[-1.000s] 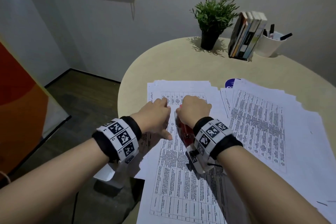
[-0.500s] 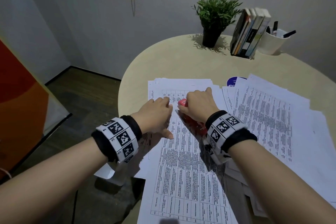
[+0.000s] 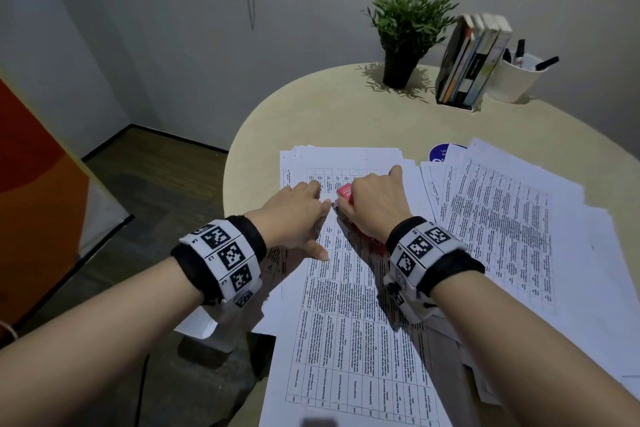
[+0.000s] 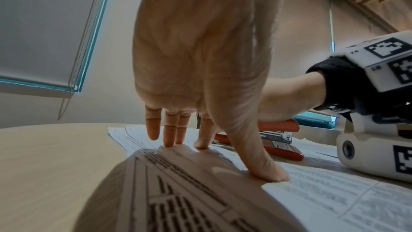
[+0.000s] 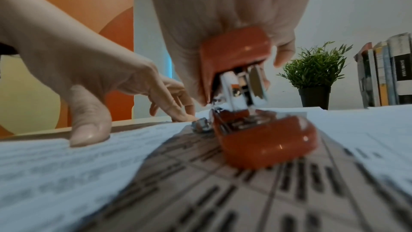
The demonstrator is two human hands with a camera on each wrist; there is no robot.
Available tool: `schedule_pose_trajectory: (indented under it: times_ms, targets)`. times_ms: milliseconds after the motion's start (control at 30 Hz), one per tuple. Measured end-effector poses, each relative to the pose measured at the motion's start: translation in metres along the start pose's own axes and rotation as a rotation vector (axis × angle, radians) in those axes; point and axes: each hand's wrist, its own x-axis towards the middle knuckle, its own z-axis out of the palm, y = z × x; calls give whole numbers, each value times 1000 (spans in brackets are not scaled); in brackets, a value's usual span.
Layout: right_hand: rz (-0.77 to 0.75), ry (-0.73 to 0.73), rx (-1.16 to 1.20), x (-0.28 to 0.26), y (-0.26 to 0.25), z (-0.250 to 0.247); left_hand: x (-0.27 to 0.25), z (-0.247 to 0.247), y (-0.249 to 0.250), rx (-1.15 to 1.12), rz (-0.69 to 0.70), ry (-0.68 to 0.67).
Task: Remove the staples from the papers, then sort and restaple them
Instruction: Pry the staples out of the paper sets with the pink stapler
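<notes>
A stack of printed table sheets lies before me on the round table. My left hand presses straight fingers and the thumb down on the top sheet near its upper left part. My right hand grips a red stapler from above. The stapler rests on the sheet, tilted, its jaws apart. A small metal part beside it lies on the paper close to my left fingertips. The stapler shows just behind my left fingers.
A second spread pile of printed sheets lies to the right, partly over a blue round item. A potted plant, books and a white pen cup stand at the back. The table edge is close on the left.
My right hand has slid the stapler away from me, up the page, until its far end is beside my left fingertips. My left hand has stayed pressed on the sheet.
</notes>
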Motion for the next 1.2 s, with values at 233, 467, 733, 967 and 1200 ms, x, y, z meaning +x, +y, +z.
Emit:
schedule_pose_trajectory:
  times_ms: [233,467,733,967,1200]
  targets:
    - [98,-22,136,4,-2,5,1,-2,-1,16,-2,-4]
    - [113,-2,156,7,-6,6,3,1,-1,33,-8,5]
    - [234,-16,323,22,-6,7,4,2,-2,-25,-6,7]
    - [439,-30,573,29,5,4,4,3,-4,-4,7,12]
    - [589,-16,1160,18,47,32,18,-16,-15,-355,-90,94]
